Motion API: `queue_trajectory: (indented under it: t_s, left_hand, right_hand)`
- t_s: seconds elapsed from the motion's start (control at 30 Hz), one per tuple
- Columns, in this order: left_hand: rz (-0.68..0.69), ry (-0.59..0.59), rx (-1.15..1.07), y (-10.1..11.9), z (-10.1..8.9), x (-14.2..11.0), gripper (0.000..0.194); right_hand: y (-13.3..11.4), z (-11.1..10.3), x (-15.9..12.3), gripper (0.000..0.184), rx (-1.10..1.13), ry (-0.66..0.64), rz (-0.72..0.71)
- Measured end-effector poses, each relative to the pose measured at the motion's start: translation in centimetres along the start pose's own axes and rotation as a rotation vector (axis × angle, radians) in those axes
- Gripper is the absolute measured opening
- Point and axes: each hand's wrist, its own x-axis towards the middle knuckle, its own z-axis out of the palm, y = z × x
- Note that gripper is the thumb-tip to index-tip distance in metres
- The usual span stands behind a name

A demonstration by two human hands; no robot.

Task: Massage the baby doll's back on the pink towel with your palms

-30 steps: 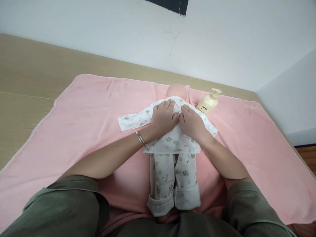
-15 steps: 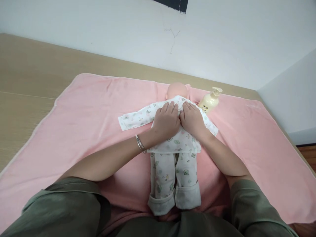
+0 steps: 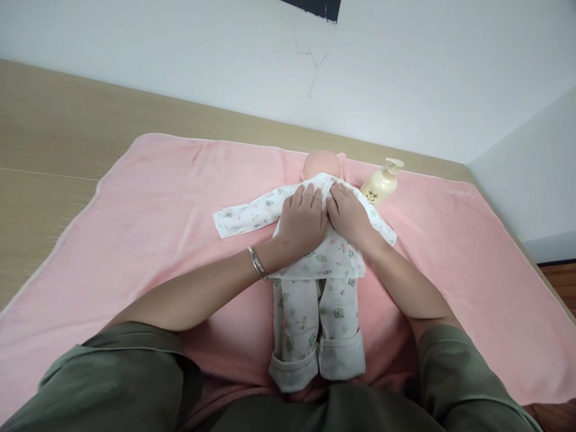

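Note:
A baby doll lies on its back or front, I cannot tell which, its smooth head away from me. It wears a white printed long-sleeved top and matching trousers with thick turned-up cuffs. My left hand rests on the left part of the doll's upper body, fingers stretched out over the cloth. Beside it, my right hand lies flat on the right part, fingers pointing towards the head. The thumbs nearly meet in the middle. One sleeve spreads out to the left.
Under the doll is a pink blanket on a tan surface. A cream pump bottle lies tilted on the blanket, right of the doll's head. A white wall rises behind.
Both hands stay on the doll's top, with only slight finger movement. The whole view has shifted a few pixels.

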Motion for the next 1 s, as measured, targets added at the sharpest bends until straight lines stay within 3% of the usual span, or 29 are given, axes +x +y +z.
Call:
queue_trajectory:
  t_s: [0.3,0.57,0.73,1.0]
  left_hand:
    - [0.007,-0.059,-0.073,-1.9,-0.2,1.9,0.056]
    - [0.013,-0.003,0.026,-0.2,-0.4,0.2,0.054]
    - [0.008,-0.029,0.022,-0.5,-0.7,0.6,0.054]
    - [-0.013,-0.037,-0.132,-1.8,0.9,1.2,0.056]
  right_hand:
    - [-1.3,0.6,-2.1,0.053,-0.125,0.054,-0.037]
    - [-0.8,0.2,-1.2,0.053,-0.062,0.036,-0.054]
    - [-0.5,0.0,-0.8,0.057,0.006,-0.017,-0.045]
    - [-1.2,0.1,-2.4,0.057,0.054,-0.064,-0.09]
